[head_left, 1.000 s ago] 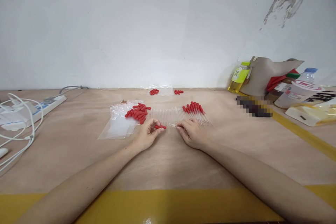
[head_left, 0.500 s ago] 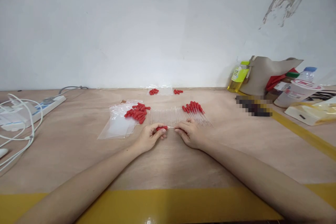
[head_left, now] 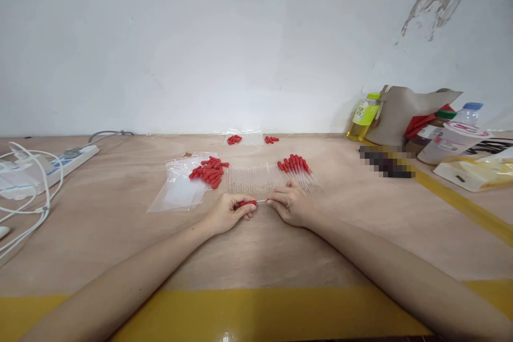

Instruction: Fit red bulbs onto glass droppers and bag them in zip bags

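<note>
Left hand [head_left: 230, 212]: in the head view, thumb and fingers pinch one red bulb [head_left: 247, 203], its end turned to the right.
Right hand [head_left: 292, 204]: fingers close together on a thin clear tube [head_left: 261, 201], its end pointing left.
Bulb and tube: between the hands, above the near table [head_left: 240, 262]; they meet end to end, probably held low and level to keep them in line. How deep the tube sits is too small to tell.
Loose tubes [head_left: 254, 176]: side by side just beyond the hands, likely spread for single picking.
Bulb pile [head_left: 208, 170]: left of the tubes, on the left hand's side, seemingly for easy reach.
Capped tubes [head_left: 296, 163]: right of the loose ones, bulbs away from the person, apparently grouped apart.
Flat bag [head_left: 172, 195]: clear, under part of the bulb pile; no bulbs visibly inside.
Far bag [head_left: 253, 138]: by the wall, bulbs at its left; inside or on top, I cannot tell.
Bottle [head_left: 363, 117]: yellow liquid inside.
Cup [head_left: 452, 141]: lidded, contents unclear.
</note>
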`<action>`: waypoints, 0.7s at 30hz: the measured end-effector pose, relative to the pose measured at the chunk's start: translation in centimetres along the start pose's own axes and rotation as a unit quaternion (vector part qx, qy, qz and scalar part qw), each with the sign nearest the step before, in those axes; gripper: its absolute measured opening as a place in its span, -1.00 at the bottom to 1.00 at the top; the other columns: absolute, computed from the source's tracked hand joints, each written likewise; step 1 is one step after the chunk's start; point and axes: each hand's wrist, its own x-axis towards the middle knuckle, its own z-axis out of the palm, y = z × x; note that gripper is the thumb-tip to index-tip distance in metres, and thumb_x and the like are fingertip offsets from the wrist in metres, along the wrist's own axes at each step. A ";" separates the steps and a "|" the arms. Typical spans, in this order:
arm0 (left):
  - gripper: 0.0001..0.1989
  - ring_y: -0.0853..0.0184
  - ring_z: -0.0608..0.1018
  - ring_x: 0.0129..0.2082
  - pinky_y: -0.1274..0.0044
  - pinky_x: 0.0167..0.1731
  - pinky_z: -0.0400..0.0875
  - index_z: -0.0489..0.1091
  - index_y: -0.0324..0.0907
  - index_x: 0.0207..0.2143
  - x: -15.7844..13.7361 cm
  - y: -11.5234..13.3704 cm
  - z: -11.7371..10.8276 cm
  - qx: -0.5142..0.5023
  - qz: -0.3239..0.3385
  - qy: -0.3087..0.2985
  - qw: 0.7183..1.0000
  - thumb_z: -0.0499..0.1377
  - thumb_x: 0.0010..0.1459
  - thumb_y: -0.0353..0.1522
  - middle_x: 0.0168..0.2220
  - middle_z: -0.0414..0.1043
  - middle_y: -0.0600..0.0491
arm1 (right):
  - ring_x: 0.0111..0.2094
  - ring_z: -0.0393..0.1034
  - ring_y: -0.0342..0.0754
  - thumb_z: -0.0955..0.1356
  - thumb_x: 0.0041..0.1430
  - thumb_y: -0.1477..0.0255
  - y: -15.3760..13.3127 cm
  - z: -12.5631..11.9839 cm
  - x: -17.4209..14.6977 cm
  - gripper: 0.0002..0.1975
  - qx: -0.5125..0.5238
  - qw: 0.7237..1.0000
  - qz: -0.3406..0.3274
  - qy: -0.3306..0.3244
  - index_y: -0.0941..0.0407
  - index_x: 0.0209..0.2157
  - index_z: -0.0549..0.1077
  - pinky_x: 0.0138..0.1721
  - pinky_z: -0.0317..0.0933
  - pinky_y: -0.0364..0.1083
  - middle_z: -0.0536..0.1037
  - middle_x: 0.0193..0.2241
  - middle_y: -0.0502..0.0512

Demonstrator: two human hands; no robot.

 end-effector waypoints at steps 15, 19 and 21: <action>-0.77 0.45 0.44 -0.64 0.62 -0.59 0.38 0.44 -0.27 -0.38 -0.3 0.5 0.1 0.034 -0.004 0.030 0.999 0.19 -0.02 -0.26 -0.64 0.40 0.09 | -0.52 0.24 -0.18 0.16 0.20 0.41 -0.7 -1.1 0.6 -0.72 0.004 0.999 -0.012 -0.044 0.11 -0.46 0.44 -0.31 -0.11 -0.10 0.50 -0.50 0.01; -0.77 0.45 0.43 -0.64 0.63 -0.59 0.36 0.44 -0.25 -0.41 -0.4 0.7 0.1 0.054 0.004 0.016 0.998 0.18 0.00 -0.25 -0.64 0.39 0.10 | -0.54 0.23 -0.19 0.18 0.18 0.43 -1.2 -1.3 0.6 -0.74 0.012 0.999 -0.001 -0.043 0.12 -0.51 0.40 -0.33 -0.10 -0.10 0.49 -0.53 0.00; -0.78 0.45 0.43 -0.63 0.64 -0.59 0.35 0.44 -0.23 -0.41 -0.4 0.7 0.1 0.063 0.009 0.004 0.998 0.17 0.01 -0.24 -0.63 0.39 0.11 | -0.53 0.23 -0.19 0.18 0.18 0.43 -1.5 -1.3 0.6 -0.74 0.024 0.998 0.004 -0.049 0.13 -0.53 0.39 -0.33 -0.09 -0.11 0.48 -0.54 0.00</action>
